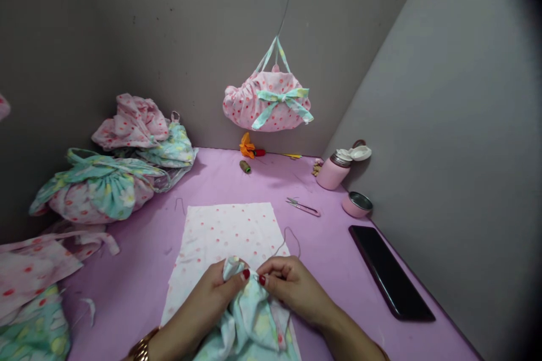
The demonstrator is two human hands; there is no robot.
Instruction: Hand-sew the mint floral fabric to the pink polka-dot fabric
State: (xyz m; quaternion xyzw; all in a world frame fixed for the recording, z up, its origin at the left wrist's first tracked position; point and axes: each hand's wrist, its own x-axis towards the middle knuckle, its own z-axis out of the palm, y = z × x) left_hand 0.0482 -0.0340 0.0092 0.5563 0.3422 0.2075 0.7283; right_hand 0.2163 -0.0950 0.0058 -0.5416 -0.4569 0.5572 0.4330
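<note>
Low in the middle, my left hand grips a gathered piece of light green floral fabric, thumb on top. My right hand pinches the same fabric at its gathered edge, its fingertips close to the left thumb. Whether a needle sits between the right fingers is too small to tell. A dark thread loops out beside the right hand, over the purple table. Beneath the hands lies a flat white cloth with red dots. Part of the held fabric shows a pink dotted side.
Sewn floral and dotted pieces are heaped at left. A pink dotted pouch with a green bow hangs at the back. Thread snips, a thread spool, a pink bottle, a pink cup and a phone lie around.
</note>
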